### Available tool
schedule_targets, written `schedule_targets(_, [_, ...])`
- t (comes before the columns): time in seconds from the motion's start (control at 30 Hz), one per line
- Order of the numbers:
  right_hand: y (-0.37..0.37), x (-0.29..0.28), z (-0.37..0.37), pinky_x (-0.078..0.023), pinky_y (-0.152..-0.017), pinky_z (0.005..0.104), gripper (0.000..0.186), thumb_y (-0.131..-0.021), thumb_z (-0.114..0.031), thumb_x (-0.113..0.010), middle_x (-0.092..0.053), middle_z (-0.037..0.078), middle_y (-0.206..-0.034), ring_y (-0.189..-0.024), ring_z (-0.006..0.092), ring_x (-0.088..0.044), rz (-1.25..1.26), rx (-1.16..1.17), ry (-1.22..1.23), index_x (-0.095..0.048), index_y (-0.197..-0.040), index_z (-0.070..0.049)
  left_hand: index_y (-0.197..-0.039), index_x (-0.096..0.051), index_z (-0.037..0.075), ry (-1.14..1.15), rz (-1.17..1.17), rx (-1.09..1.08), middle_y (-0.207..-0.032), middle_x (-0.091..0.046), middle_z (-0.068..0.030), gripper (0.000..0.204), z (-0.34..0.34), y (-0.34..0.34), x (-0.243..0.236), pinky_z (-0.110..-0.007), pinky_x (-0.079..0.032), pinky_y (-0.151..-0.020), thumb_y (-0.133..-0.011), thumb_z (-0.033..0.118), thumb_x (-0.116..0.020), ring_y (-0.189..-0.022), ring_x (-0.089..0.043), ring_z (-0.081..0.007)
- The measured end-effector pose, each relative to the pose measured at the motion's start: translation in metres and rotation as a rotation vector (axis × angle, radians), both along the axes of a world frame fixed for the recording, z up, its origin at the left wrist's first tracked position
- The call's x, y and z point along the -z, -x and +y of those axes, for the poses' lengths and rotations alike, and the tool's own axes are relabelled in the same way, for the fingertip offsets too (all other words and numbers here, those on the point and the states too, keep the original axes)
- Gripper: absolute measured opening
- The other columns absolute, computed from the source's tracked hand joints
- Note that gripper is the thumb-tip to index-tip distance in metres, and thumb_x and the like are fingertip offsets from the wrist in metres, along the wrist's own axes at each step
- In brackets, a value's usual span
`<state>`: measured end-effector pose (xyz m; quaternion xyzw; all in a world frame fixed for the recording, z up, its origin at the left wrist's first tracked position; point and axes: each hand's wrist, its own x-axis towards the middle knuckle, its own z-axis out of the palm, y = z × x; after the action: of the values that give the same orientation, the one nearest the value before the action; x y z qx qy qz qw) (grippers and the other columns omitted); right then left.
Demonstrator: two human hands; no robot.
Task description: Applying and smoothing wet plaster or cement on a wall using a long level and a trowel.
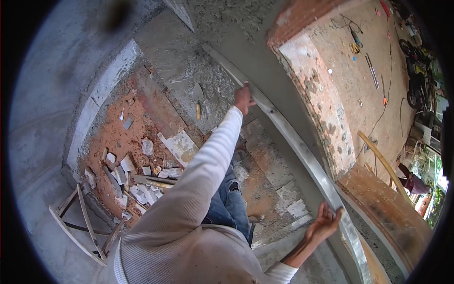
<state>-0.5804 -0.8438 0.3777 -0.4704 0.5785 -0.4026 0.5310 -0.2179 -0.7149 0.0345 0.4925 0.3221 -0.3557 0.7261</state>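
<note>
My left hand (244, 98) grips a long metal straightedge (302, 157) near its upper part, with my arm reaching forward. My right hand (325, 221) holds the same bar lower down at the right, fingers curled at its edge. The bar lies along a band of smooth wet grey mortar (283, 113), running from upper middle to lower right. A trowel (197, 92) with a wooden handle rests on rough grey mortar left of my left hand.
Left are rubble (120, 176), a wooden stool-like frame (59, 220) and grey walls (42, 118). Right are a chipped ledge (331, 109), a wooden plank (383, 208) and a lower floor with tools (372, 71), cords, motorbikes (414, 94) and another person (418, 184) at the far edge.
</note>
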Motion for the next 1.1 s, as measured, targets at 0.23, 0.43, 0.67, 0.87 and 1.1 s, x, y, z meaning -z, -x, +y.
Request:
schedule_targets(0.23, [0.029,-0.045,-0.018,-0.053,-0.099,0.0449,0.058,-0.101,-0.028,-0.055,-0.054,0.034,-0.124,-0.115,0.04,-0.06,-0.045,0.026,-0.065,-0.033,-0.14,0.01,-0.128,-0.057,0.0,-0.118,-0.065,0.002,-0.117,-0.064,-0.0117,0.061,-0.022,0.039,-0.058,-0.034,-0.055,-0.075,-0.101,0.054,-0.048,-0.09,-0.063,-0.0199])
schedule_targets(0.43, [0.014,-0.044,-0.015,-0.052,-0.102,0.0434,0.051,-0.102,-0.026,-0.053,-0.056,0.029,-0.121,-0.113,0.036,-0.059,-0.006,-0.017,-0.073,-0.042,-0.131,0.015,-0.116,-0.059,-0.003,-0.208,-0.152,-0.013,-0.091,-0.063,-0.01,0.055,-0.021,0.03,-0.063,-0.034,-0.052,-0.064,-0.101,0.048,-0.05,-0.075,-0.06,-0.0202])
schedule_targets(0.67, [-0.05,0.069,0.015,-0.053,-0.102,0.0447,0.057,-0.1,-0.028,-0.059,-0.055,0.031,-0.118,-0.108,0.0372,-0.062,-0.089,-0.124,-0.155,-0.039,-0.132,0.015,-0.12,-0.056,-0.009,-0.204,-0.141,-0.01,-0.101,-0.064,-0.0147,0.06,0.025,-0.042,0.067,-0.036,-0.056,-0.07,-0.101,0.047,-0.05,-0.086,-0.064,-0.0241])
schedule_targets(0.87, [-0.02,-0.002,-0.001,-0.057,-0.098,0.0389,0.062,-0.096,-0.026,-0.065,-0.057,0.031,-0.116,-0.107,0.0372,-0.064,-0.005,-0.041,-0.09,-0.039,-0.132,0.016,-0.116,-0.06,-0.007,-0.181,-0.19,-0.07,-0.097,-0.064,-0.0112,0.055,0.011,-0.012,-0.024,-0.033,-0.056,-0.067,-0.1,0.046,-0.054,-0.08,-0.064,-0.0186])
schedule_targets(1.1, [-0.046,0.054,0.01,-0.054,-0.102,0.0391,0.07,-0.097,-0.028,-0.064,-0.052,0.031,-0.123,-0.113,0.0361,-0.06,-0.012,-0.06,-0.158,-0.031,-0.139,0.017,-0.102,-0.064,-0.007,-0.197,-0.205,-0.088,-0.084,-0.065,-0.0081,0.051,0.012,-0.042,0.042,-0.032,-0.057,-0.068,-0.101,0.043,-0.053,-0.071,-0.063,-0.017])
